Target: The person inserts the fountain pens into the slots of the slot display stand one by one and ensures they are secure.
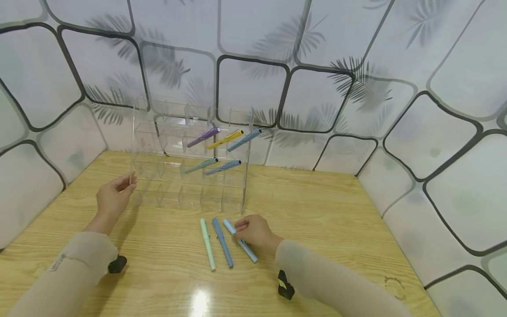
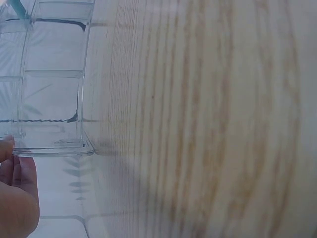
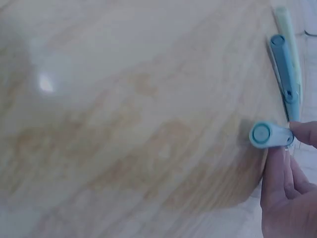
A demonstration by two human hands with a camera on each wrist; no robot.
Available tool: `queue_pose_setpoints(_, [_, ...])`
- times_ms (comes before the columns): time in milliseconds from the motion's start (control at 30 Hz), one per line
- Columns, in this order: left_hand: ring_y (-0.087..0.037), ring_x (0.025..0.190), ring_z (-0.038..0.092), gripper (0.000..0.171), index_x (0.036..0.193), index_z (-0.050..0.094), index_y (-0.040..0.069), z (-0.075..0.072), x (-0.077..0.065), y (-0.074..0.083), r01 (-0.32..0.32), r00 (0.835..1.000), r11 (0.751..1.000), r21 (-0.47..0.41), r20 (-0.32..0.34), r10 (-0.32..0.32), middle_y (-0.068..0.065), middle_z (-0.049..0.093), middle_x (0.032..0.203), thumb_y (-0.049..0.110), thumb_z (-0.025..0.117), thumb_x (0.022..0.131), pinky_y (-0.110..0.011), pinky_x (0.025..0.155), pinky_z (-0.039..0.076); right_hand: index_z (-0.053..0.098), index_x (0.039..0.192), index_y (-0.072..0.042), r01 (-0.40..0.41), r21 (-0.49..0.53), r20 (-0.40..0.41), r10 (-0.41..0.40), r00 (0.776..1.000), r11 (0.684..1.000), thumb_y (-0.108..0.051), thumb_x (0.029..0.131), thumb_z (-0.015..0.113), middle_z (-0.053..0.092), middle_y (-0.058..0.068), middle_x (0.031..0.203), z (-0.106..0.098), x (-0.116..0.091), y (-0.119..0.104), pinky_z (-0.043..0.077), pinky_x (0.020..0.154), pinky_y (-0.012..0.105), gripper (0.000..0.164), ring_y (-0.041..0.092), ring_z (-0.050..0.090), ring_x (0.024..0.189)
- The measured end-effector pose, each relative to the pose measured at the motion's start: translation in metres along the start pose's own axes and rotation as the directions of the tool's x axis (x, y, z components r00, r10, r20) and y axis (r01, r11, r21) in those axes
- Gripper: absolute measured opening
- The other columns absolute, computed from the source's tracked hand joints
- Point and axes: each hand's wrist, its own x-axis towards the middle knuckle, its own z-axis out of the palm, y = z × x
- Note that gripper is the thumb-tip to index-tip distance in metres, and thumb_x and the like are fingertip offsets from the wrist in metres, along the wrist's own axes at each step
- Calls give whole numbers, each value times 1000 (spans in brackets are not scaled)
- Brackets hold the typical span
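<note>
My left hand [image 1: 112,196] pinches the left side panel of a clear acrylic rack [image 1: 133,141], thumb on one face and fingers on the other in the left wrist view. On the table, my right hand [image 1: 255,231] holds a light blue pen [image 1: 248,252] between thumb and fingers; its round end [image 3: 261,133] faces the right wrist camera. To its left lie a darker blue pen [image 1: 223,242] and a mint green pen [image 1: 207,245], roughly side by side. Higher up, the rack bears a purple pen [image 1: 203,137], a yellow pen [image 1: 225,139] and several others, all slanted.
Clear dividers split the rack's tiers into small compartments. The wooden table [image 1: 309,202] ends at a patterned wall covering [image 1: 253,92] behind the rack, with more of it on both sides. Black straps or mounts [image 1: 285,285] sit at the wrists.
</note>
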Motion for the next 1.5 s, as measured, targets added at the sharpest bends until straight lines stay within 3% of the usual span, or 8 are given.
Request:
queue_pose_setpoints(200, [23, 75, 39, 35, 127, 58, -2, 0, 0, 0, 1, 1000, 1000, 6, -4, -1, -21, 61, 115, 10, 62, 94, -2, 59, 41, 68, 111, -1, -80, 109, 90, 70, 993, 991, -9, 81, 74, 68, 4, 91, -11, 5, 0, 57, 67, 30, 32, 16, 63, 80])
queue_pose_setpoints(467, [22, 75, 39, 35, 127, 58, -3, 0, 0, 1, -9, 1000, 1000, -3, -7, 9, -22, 62, 114, 9, 62, 94, -2, 60, 41, 50, 133, 6, -110, 333, 293, 8, 956, 936, -6, 88, 63, 60, 16, 118, -28, 14, 4, 55, 80, 35, 48, 20, 63, 92])
queue_pose_setpoints(633, [20, 78, 44, 36, 128, 57, -2, -1, 0, 1, -6, 1000, 1000, -3, -2, 6, -22, 61, 115, 8, 61, 94, -2, 61, 42, 42, 138, 7, -120, 436, 382, -62, 922, 892, 0, 92, 57, 61, 15, 102, -35, 13, 1, 53, 85, 38, 49, 18, 63, 85])
queue_pose_setpoints(733, [19, 80, 46, 36, 128, 58, -1, 0, 0, 1, -5, 1000, 1000, -4, -5, 5, -21, 61, 116, 8, 61, 94, -2, 62, 42, 42, 135, 10, -115, 486, 389, -96, 916, 867, 3, 93, 56, 61, 10, 97, -37, 12, 1, 51, 88, 40, 46, 18, 64, 86])
queue_pose_setpoints(833, [19, 80, 47, 36, 128, 58, 0, 0, 0, 1, -3, 1000, 1000, -3, -7, 3, -21, 61, 116, 9, 61, 94, -2, 62, 42, 45, 127, 13, -105, 532, 369, -118, 922, 840, 5, 92, 56, 63, 9, 97, -36, 12, 1, 49, 91, 43, 37, 21, 64, 91])
queue_pose_setpoints(1000, [18, 82, 48, 36, 129, 58, 1, 0, 0, 1, 3, 1000, 1000, -1, -2, -3, -20, 60, 117, 11, 61, 95, -2, 63, 42, 57, 107, 5, -52, 560, 283, -132, 950, 827, 3, 91, 60, 67, 11, 101, -35, 12, 3, 49, 90, 44, 16, 26, 64, 99])
queue_pose_setpoints(1267, [21, 79, 44, 36, 129, 58, 0, 0, 0, 0, -12, 1000, 1000, 0, -3, 12, -21, 60, 117, 11, 61, 95, -2, 62, 42, 55, 116, 11, 86, 577, 84, -164, 983, 812, -4, 91, 64, 61, 22, 118, -38, 12, 1, 51, 90, 40, 30, 30, 61, 107])
queue_pose_setpoints(1500, [22, 78, 44, 36, 128, 58, -1, 0, 0, -1, -19, 1000, 1000, 3, -4, 19, -21, 60, 117, 11, 61, 95, -2, 61, 42, 61, 107, 4, 261, 553, -138, -221, 965, 792, -6, 90, 67, 66, 16, 107, -45, 16, 1, 52, 87, 39, 21, 33, 61, 103])
